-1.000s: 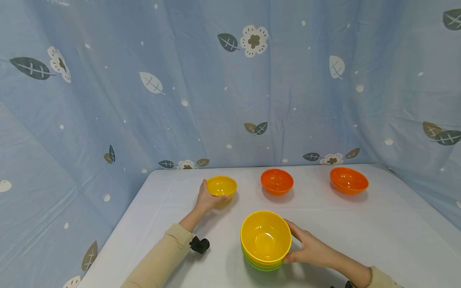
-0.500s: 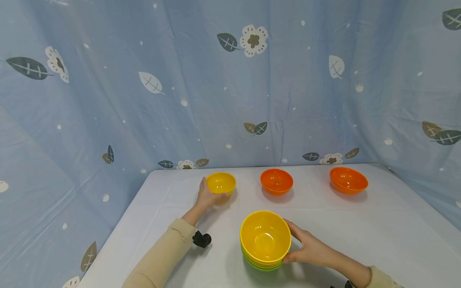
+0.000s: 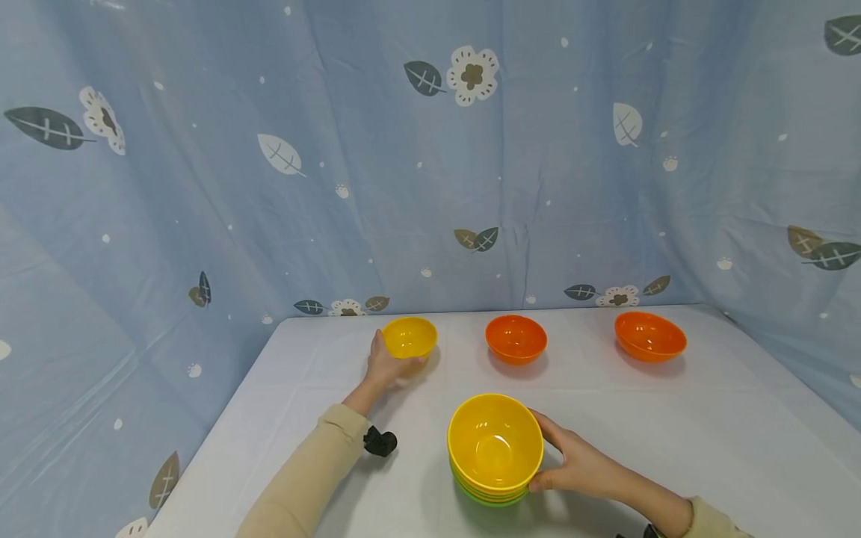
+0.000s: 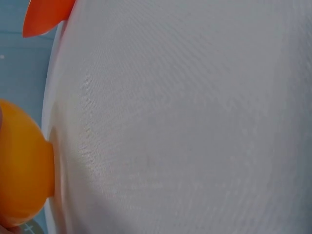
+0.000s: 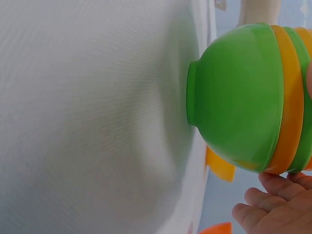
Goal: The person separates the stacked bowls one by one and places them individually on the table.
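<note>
At the back left of the table, a yellow bowl (image 3: 409, 336) stands upright. My left hand (image 3: 389, 364) holds it by the side, thumb on its near side and fingers at its left. In the left wrist view the bowl's (image 4: 23, 168) foot is at the white cloth, touching or nearly so. Nearer the front is a stack of nested bowls (image 3: 495, 444), yellow on top, with green and yellow rims alternating below. My right hand (image 3: 575, 463) grips this stack from the right. The right wrist view shows a green bowl (image 5: 239, 97) at the bottom.
Two orange bowls stand along the back, one (image 3: 516, 340) at the middle and one (image 3: 650, 337) at the right. The table (image 3: 673, 441) wears a white cloth. A blue patterned curtain (image 3: 377, 187) hangs behind it and at both sides.
My left hand and the yellow bowl have shifted slightly toward the back and a little left. The right hand and the stack have stayed in place.
</note>
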A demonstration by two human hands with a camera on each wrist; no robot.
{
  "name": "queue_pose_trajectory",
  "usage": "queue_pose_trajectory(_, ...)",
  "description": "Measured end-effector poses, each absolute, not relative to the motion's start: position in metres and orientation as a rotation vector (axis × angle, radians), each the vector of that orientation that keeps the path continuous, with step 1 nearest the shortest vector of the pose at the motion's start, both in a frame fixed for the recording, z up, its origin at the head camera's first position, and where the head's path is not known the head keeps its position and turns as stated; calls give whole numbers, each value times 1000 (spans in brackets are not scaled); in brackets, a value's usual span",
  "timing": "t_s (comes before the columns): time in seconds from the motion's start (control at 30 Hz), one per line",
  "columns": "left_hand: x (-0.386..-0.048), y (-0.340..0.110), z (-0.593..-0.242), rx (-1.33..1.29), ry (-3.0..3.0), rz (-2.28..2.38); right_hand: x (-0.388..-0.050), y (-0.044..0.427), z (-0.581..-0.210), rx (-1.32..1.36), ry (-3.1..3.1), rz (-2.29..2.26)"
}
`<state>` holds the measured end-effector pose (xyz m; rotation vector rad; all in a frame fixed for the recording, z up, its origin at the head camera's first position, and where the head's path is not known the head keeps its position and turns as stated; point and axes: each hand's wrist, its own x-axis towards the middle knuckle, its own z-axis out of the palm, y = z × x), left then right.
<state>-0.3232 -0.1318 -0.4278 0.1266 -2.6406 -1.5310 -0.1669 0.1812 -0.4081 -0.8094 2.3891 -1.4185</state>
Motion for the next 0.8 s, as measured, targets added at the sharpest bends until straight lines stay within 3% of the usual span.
queue_pose_trajectory(0.8,-314,-135,-430,37,-2623,-1395,-168,184,-412,-881,2427,-1406)
